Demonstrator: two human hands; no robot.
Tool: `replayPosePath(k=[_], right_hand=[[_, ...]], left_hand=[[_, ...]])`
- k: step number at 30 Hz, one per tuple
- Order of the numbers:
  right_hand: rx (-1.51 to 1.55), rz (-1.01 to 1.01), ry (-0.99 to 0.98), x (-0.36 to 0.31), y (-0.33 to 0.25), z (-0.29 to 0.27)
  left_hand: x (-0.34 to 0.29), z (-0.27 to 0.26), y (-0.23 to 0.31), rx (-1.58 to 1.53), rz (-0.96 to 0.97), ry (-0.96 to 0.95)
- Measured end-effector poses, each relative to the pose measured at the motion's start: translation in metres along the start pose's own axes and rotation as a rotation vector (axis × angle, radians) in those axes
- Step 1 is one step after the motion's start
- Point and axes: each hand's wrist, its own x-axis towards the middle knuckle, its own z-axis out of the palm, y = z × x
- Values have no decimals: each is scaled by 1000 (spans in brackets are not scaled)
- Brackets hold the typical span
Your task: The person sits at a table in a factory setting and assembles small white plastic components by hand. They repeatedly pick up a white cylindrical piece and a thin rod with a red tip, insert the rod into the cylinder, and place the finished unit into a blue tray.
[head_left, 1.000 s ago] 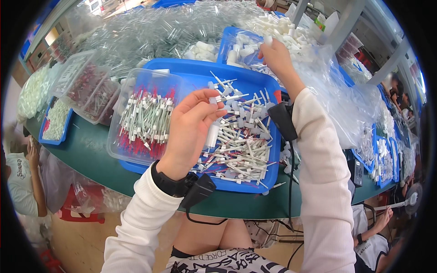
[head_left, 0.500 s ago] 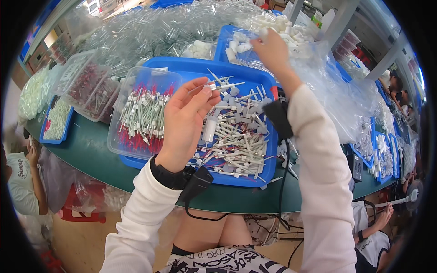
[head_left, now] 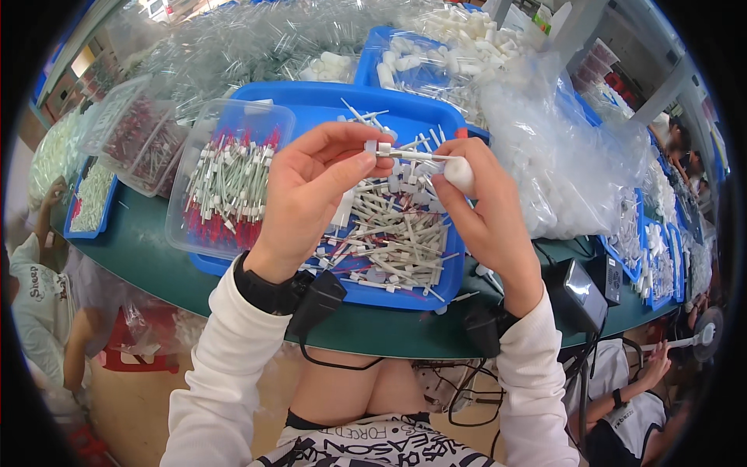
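We hold our left hand (head_left: 307,187) just left of centre in the frame, thumb and forefinger in a pinch. Our right hand (head_left: 492,204) faces it right of centre, thumb below and fingers curled above, also pinching. Our left forearm (head_left: 222,362) slants up from the lower left, our right forearm (head_left: 533,381) from the lower right; our bare thighs (head_left: 354,397) show at bottom centre.

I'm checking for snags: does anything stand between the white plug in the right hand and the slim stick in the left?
Nothing visible does. The slim stick in the left hand points toward the white plug in the right hand; whether they touch is unclear.
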Motion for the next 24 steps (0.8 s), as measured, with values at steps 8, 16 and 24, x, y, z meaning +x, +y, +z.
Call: replayPosePath(k=[8, 16, 24], right_hand=[[17, 5, -3, -5, 8, -6], [-223, -71, -75, -7, 8, -8], [115, -37, 47, -9, 2, -7]], left_hand=[[-2, 2, 0, 133, -11, -61], [-2, 5, -4, 237, 70, -157], [-2, 5, -4, 358, 135, -167]])
